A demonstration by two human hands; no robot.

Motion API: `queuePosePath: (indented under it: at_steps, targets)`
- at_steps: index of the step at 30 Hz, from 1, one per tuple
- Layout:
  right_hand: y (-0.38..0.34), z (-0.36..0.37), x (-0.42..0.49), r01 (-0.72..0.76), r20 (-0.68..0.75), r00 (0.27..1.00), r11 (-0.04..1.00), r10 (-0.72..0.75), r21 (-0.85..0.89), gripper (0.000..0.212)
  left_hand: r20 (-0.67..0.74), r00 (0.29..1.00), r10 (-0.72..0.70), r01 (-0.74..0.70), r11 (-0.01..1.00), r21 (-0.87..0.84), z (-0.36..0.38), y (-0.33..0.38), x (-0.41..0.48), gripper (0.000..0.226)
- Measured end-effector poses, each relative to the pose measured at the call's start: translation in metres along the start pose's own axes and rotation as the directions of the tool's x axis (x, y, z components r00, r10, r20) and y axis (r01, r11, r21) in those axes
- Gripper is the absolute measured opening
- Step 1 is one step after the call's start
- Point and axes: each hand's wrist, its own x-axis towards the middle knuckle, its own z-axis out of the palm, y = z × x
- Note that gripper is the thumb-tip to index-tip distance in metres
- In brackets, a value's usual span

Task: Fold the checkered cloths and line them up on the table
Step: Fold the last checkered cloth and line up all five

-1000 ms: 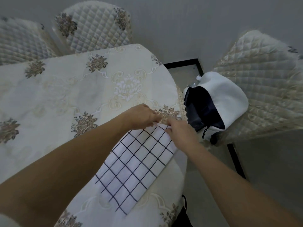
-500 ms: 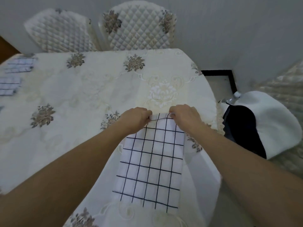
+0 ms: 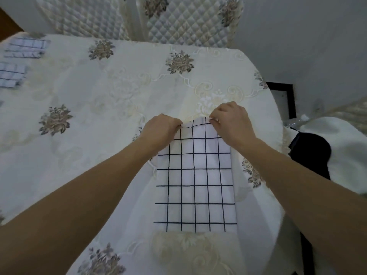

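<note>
A white cloth with a dark grid (image 3: 195, 181) lies flat on the table (image 3: 99, 108) near its right front edge. My left hand (image 3: 160, 132) pinches the cloth's far left corner. My right hand (image 3: 232, 122) pinches the far right corner. The far edge between them is slightly raised and wrinkled. Two folded checkered cloths (image 3: 25, 47) (image 3: 12, 74) lie at the table's far left, one behind the other.
Two quilted chairs (image 3: 186, 18) stand behind the table. A white and dark bag (image 3: 325, 151) sits on another chair to the right, past the table edge. The floral tablecloth covers the whole table.
The view swung left, bringing the folded cloths at far left into sight. The grid cloth now lies squarer to me. Both hands have stayed at its far corners.
</note>
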Motion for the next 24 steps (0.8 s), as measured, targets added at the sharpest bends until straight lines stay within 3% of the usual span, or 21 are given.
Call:
queuePosePath:
  at_steps: [4, 9, 16, 24]
  targets:
    - [-0.007, -0.019, -0.015, 0.071, -0.045, 0.997, 0.997, -0.070, 0.024, 0.010, -0.057, 0.998, 0.024, -0.021, 0.998, 0.060, -0.016, 0.010, -0.022, 0.023]
    - [-0.018, -0.031, -0.058, 0.185, -0.094, 0.979, 0.983, -0.182, 0.020, 0.006, -0.197, 0.978, 0.063, -0.065, 0.998, -0.005, -0.024, 0.021, -0.067, 0.015]
    - [-0.032, -0.043, -0.126, 0.287, -0.241, 0.933, 0.957, -0.268, 0.047, 0.014, -0.241, 0.959, 0.149, -0.147, 0.989, 0.027, -0.016, 0.045, -0.141, 0.049]
    - [-0.044, -0.026, -0.192, 0.280, -0.230, 0.940, 0.955, -0.252, 0.098, 0.019, -0.316, 0.937, 0.149, -0.159, 0.987, -0.006, 0.010, 0.057, -0.196, 0.054]
